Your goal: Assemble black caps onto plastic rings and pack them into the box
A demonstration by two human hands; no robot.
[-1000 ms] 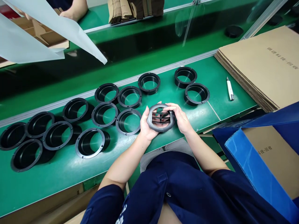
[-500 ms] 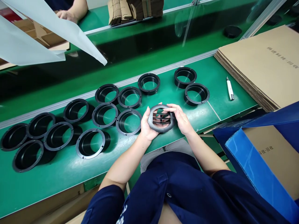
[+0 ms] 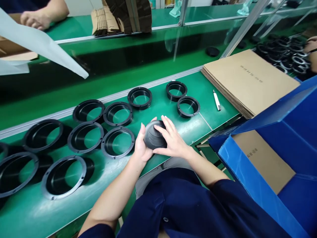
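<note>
Green bench (image 3: 200, 89): hands (image 3: 174, 143) grasp black part (image 3: 150, 137) near front edge (image 3: 224, 123), gap before far rings (image 3: 141, 106).

We've got a glossy green workbench (image 3: 193, 127) running 8 to 2 o'clock, metal edging (image 3: 158, 82) behind it. Clear panel (image 3: 201, 36) at 1, metal post (image 3: 244, 29) slanting just past that, another green bench (image 3: 163, 21) at 12, pale wall (image 3: 79, 6) around 11.

Factory workshop on my feed: long green bench (image 3: 158, 109), many matching black rings (image 3: 187, 114), cardboard stack (image 3: 250, 79), blue bin (image 3: 247, 175), co-worker's hand (image 3: 36, 19) opposite.
</note>
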